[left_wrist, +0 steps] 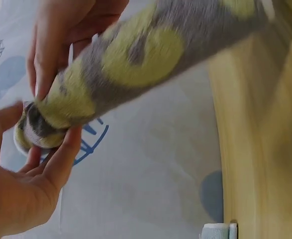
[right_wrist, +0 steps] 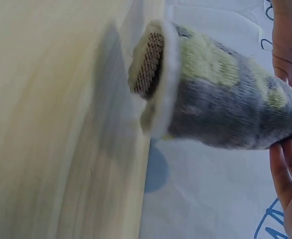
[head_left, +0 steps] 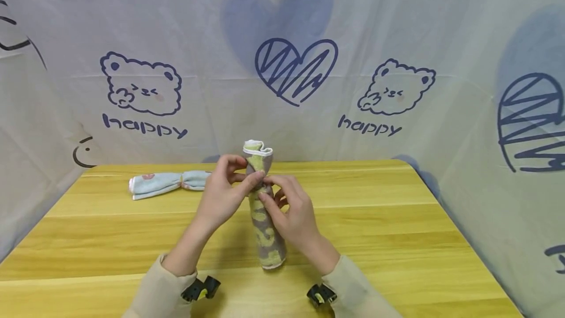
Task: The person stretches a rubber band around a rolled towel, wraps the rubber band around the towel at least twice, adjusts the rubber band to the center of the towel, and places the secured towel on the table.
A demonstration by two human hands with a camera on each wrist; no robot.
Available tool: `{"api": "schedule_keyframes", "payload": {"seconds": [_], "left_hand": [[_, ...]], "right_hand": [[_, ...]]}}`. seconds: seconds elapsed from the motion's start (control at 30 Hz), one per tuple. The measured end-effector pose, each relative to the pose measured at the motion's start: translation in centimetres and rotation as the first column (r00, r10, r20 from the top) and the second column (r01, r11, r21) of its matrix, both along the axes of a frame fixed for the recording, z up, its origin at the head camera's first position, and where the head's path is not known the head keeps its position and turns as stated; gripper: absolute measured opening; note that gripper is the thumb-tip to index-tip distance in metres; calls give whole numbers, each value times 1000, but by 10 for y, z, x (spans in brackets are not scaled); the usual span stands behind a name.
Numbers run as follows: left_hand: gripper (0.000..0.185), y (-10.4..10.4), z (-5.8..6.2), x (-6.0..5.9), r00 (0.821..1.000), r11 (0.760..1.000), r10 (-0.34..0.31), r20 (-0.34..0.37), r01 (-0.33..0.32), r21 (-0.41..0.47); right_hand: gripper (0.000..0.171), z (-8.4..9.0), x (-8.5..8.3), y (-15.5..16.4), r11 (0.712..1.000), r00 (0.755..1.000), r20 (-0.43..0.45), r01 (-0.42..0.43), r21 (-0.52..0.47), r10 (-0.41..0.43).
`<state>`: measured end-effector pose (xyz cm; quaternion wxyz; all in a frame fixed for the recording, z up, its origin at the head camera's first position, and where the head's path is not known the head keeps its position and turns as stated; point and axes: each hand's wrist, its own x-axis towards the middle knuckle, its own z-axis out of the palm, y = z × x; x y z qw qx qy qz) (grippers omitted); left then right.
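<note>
Two hands meet at one point on a rolled grey-and-yellow towel [head_left: 265, 225], which stands over the yellow wooden table [head_left: 375, 220] with its long axis running away from the person, lower end toward the near edge, upper end raised toward the printed backdrop [head_left: 397, 38]. The left hand [head_left: 222, 195] approaches from the left side and pinches the roll at its narrowed neck, thumb and fingertips curled onto the fabric just below the flared top. The right hand [head_left: 289, 210] comes from the right, fingers curled against the same neck and the body directly beneath it; both hands are clamped on the roll, touching or nearly touching each other there. Neither hand is nearer: the neck lies between them, directly ahead of both. The left wrist view shows the left-hand fingers [left_wrist: 61, 159] wrapped under the cinched end (the picture is blurred, so finer detail cannot be read). The right wrist view shows the free end [right_wrist: 153, 84] with its white edging, clear of any grip. A second rolled towel [head_left: 167, 184], pale blue, lies crosswise at the far left of the table, well apart from both hands.
</note>
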<state>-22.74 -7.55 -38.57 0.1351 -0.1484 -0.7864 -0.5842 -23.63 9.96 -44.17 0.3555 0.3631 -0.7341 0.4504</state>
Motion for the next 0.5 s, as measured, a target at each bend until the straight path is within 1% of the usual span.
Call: {"api": "schedule_keyframes", "payload": {"seconds": [0.07,0.1,0.17,0.23,0.37,0.5], "left_hand": [[40,-3,2,0,999,1000,-7,36,7,-6],[38,-3,3,0,999,1000,-7,40,7,-10],[32,-3,4,1,1000,1000,5,22,-5,-7],[27,-3,3,0,1000,1000,22,-11,-22,3],[23,0,2,0,998,998,44,-40,-42,39],[23,0,3,0,997,996,70,-29,-68,65]], "right_hand": [[28,1,0,0,1000,1000,-10,-14,10,15],[25,2,0,0,1000,1000,-23,-18,21,19],[22,3,0,1,999,998,-50,-21,42,23],[24,4,0,1,998,997,-81,-16,61,21],[26,7,0,1,995,988,-151,38,93,-24],[26,10,2,1,986,973,-214,116,121,-88]]}}
